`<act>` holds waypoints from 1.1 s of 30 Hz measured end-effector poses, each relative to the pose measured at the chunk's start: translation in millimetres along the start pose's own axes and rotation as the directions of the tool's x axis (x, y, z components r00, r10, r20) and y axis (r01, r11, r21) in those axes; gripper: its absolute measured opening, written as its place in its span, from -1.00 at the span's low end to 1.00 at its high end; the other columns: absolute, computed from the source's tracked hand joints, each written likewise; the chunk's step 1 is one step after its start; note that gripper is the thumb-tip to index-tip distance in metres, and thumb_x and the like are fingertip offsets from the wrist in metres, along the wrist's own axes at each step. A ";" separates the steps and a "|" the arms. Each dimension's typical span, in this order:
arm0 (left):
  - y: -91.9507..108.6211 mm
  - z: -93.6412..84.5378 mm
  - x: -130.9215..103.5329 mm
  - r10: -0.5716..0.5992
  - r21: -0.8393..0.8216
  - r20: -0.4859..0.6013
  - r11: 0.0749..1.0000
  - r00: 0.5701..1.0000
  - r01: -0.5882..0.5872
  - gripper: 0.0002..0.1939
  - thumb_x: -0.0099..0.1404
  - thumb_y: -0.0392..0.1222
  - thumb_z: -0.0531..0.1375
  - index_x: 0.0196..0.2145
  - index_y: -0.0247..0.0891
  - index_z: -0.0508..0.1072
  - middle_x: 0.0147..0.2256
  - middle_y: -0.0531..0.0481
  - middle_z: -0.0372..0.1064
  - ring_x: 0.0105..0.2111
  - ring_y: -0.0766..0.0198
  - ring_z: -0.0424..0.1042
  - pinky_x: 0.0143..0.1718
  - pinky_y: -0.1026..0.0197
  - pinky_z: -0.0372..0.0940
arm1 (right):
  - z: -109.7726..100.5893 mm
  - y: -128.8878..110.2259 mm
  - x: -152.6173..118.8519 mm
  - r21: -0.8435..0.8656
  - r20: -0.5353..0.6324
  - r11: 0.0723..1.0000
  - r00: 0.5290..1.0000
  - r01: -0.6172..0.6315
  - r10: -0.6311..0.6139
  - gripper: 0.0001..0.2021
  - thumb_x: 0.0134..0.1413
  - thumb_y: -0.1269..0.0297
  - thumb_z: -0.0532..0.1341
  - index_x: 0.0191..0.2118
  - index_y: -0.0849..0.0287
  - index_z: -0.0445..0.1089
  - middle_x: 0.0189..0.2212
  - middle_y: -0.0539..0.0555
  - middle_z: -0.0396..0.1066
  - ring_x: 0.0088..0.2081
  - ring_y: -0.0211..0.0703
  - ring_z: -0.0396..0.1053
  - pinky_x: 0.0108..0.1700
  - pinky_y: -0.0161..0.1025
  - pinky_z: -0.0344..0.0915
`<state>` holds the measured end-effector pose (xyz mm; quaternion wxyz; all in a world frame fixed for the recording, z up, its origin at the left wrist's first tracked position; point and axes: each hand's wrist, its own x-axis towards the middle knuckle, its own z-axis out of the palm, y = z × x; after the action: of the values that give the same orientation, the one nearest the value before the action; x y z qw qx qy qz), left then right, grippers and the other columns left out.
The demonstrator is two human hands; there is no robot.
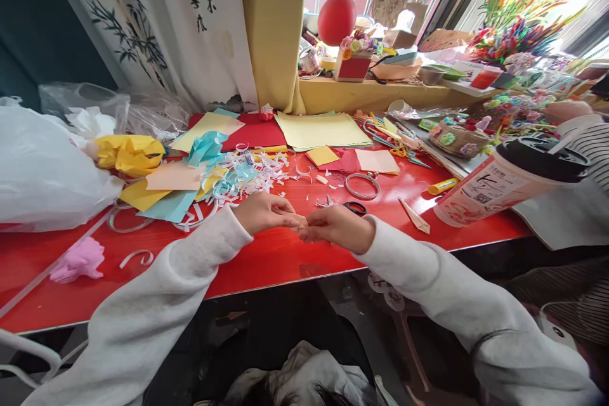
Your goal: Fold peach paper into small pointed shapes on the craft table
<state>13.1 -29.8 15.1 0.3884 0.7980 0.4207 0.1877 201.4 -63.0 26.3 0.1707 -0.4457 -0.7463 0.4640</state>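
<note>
My left hand (pixel 270 212) and my right hand (pixel 335 226) meet over the front of the red table. Between their fingertips they pinch a small piece of pale peach paper (pixel 301 222), mostly covered by the fingers. Black-handled scissors (pixel 354 208) lie just behind my right hand, their blades partly hidden. A metal ring (pixel 362 186) rests a little farther back. White and blue paper scraps (pixel 259 172) are heaped behind my left hand. A folded peach paper cone (pixel 416 217) lies to the right of my right hand.
A large lidded cup (pixel 504 184) stands tilted in view at the right, by a yellow glue tube (pixel 442 186). Coloured sheets (pixel 323 130) lie at the back. A white plastic bag (pixel 52 168) and pink crumpled paper (pixel 80 260) are left. Another person's hand (pixel 568 110) shows far right.
</note>
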 end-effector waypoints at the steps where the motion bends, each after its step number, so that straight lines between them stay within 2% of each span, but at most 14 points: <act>1: -0.1 -0.7 -0.3 -0.007 0.014 -0.001 1.000 1.000 0.008 -0.73 -0.05 0.00 0.19 -0.45 -0.24 0.46 -0.49 0.05 0.42 -0.42 0.31 0.34 -0.38 0.30 0.20 | 3.6 1.3 5.0 0.106 0.028 0.993 0.998 -0.055 0.053 -0.83 -0.07 0.25 0.13 -0.48 0.25 0.35 -0.55 0.03 0.43 -0.51 -0.34 0.38 -0.51 -0.43 0.30; 4: -0.6 -2.5 -0.8 -0.031 0.029 0.006 0.999 0.999 0.031 -0.75 -0.04 -0.02 0.18 -0.45 -0.24 0.47 -0.48 0.04 0.41 -0.40 0.30 0.34 -0.37 0.30 0.21 | 9.7 5.1 10.6 0.311 0.070 0.937 0.987 -0.161 0.146 -0.81 -0.14 0.22 0.19 -0.50 0.29 0.33 -0.54 0.07 0.44 -0.48 -0.29 0.41 -0.43 -0.36 0.35; 8: -1.1 -8.9 -0.4 0.015 -0.068 0.003 0.998 1.000 -0.014 -0.64 -0.05 0.00 0.19 -0.29 -0.23 0.43 -0.30 -0.01 0.38 -0.25 0.24 0.32 -0.28 0.26 0.22 | 7.7 -0.6 7.7 0.451 0.070 0.878 0.987 -0.162 0.146 -0.75 -0.21 0.18 0.23 -0.50 0.32 0.32 -0.56 0.09 0.44 -0.49 -0.27 0.42 -0.37 -0.31 0.37; 11: -2.7 -17.2 1.5 0.063 -0.184 -0.145 0.979 0.987 -0.089 -0.45 -0.06 0.07 0.19 -0.10 -0.20 0.31 -0.08 -0.07 0.24 -0.08 0.17 0.21 -0.16 0.20 0.17 | 5.3 -8.6 7.2 0.530 0.008 0.841 0.992 -0.111 0.126 -0.75 -0.22 0.19 0.24 -0.53 0.32 0.29 -0.56 0.08 0.43 -0.49 -0.26 0.42 -0.37 -0.29 0.37; 14: -6.2 -21.4 4.7 -0.045 -0.455 -0.371 0.880 0.928 -0.140 -0.38 0.06 0.19 0.02 -0.01 -0.24 0.18 -0.02 -0.14 0.18 -0.05 0.15 0.17 -0.18 0.16 0.18 | 6.1 -10.7 9.5 0.592 -0.065 0.803 0.990 -0.065 0.128 -0.76 -0.22 0.21 0.25 -0.53 0.32 0.28 -0.55 0.09 0.44 -0.49 -0.26 0.42 -0.35 -0.29 0.36; 16: -7.7 -18.6 6.8 -0.139 -0.499 -0.448 0.858 0.883 -0.118 -0.40 0.06 0.18 0.03 -0.05 -0.29 0.21 -0.08 -0.15 0.23 -0.11 0.16 0.23 -0.23 0.17 0.20 | 8.3 -8.7 11.8 0.633 -0.115 0.774 0.987 -0.016 0.115 -0.77 -0.19 0.21 0.23 -0.48 0.32 0.30 -0.53 0.09 0.44 -0.47 -0.26 0.43 -0.32 -0.29 0.36; 17: -7.6 -15.5 7.5 -0.153 -0.462 -0.445 0.883 0.883 -0.079 -0.42 0.01 0.15 0.10 -0.13 -0.33 0.28 -0.15 -0.13 0.28 -0.17 0.18 0.27 -0.24 0.18 0.20 | 9.8 -7.4 12.8 0.647 -0.140 0.762 0.985 0.013 0.103 -0.77 -0.17 0.21 0.23 -0.46 0.32 0.31 -0.52 0.10 0.44 -0.45 -0.26 0.43 -0.30 -0.28 0.36; 18: -6.8 -11.6 7.8 -0.135 -0.408 -0.386 0.912 0.913 -0.038 -0.48 -0.03 0.12 0.15 -0.24 -0.37 0.35 -0.24 -0.11 0.34 -0.23 0.20 0.29 -0.23 0.18 0.20 | 11.4 -6.2 13.8 0.658 -0.161 0.752 0.983 0.038 0.092 -0.76 -0.17 0.20 0.22 -0.45 0.32 0.31 -0.51 0.10 0.44 -0.44 -0.25 0.43 -0.28 -0.26 0.35; 19: -5.4 -7.5 7.6 -0.082 -0.353 -0.281 0.935 0.956 -0.024 -0.55 -0.03 0.09 0.17 -0.34 -0.39 0.40 -0.31 -0.10 0.37 -0.26 0.21 0.31 -0.21 0.19 0.19 | 12.9 -5.1 14.7 0.665 -0.176 0.745 0.981 0.056 0.084 -0.76 -0.17 0.20 0.22 -0.44 0.32 0.31 -0.51 0.10 0.44 -0.43 -0.25 0.43 -0.26 -0.25 0.35; 20: -3.6 -3.7 7.0 -0.044 -0.325 -0.245 0.945 0.968 -0.039 -0.59 -0.03 0.06 0.17 -0.38 -0.38 0.42 -0.34 -0.08 0.38 -0.27 0.21 0.31 -0.21 0.20 0.19 | 14.4 -4.3 15.4 0.668 -0.182 0.741 0.980 0.064 0.080 -0.75 -0.18 0.19 0.22 -0.43 0.32 0.32 -0.50 0.10 0.44 -0.43 -0.25 0.43 -0.25 -0.23 0.35; 25: 2.3 2.1 3.7 -0.098 -0.288 -0.388 0.957 0.916 -0.020 -0.65 -0.03 0.01 0.18 -0.40 -0.35 0.47 -0.39 -0.05 0.41 -0.32 0.24 0.33 -0.23 0.22 0.18 | 19.0 -1.2 16.6 0.640 -0.113 0.768 0.990 0.010 0.081 -0.70 -0.25 0.22 0.27 -0.36 0.32 0.34 -0.43 0.10 0.44 -0.36 -0.24 0.42 -0.18 -0.22 0.31; 29: 2.7 1.0 3.9 -0.151 -0.291 -0.385 0.956 0.910 0.036 -0.66 -0.06 0.02 0.20 -0.48 -0.38 0.46 -0.48 -0.04 0.40 -0.42 0.28 0.32 -0.33 0.24 0.18 | 20.6 0.6 16.8 0.639 -0.094 0.768 0.987 -0.041 0.131 -0.74 -0.10 0.21 0.17 -0.33 0.34 0.34 -0.42 0.14 0.44 -0.41 -0.26 0.42 -0.23 -0.24 0.33; 33: 3.0 2.8 4.3 -0.139 -0.265 -0.407 0.964 0.903 0.028 -0.68 -0.07 0.01 0.20 -0.54 -0.36 0.46 -0.58 0.01 0.35 -0.51 0.34 0.27 -0.43 0.27 0.14 | 22.4 2.7 20.8 0.658 -0.126 0.753 0.986 -0.003 0.114 -0.76 -0.11 0.26 0.19 -0.29 0.30 0.32 -0.39 0.12 0.44 -0.39 -0.26 0.42 -0.28 -0.28 0.35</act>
<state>18.9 -28.7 15.5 0.3945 0.6634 0.5014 0.3910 176.5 -57.4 9.3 0.3598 -0.4160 -0.5063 0.6641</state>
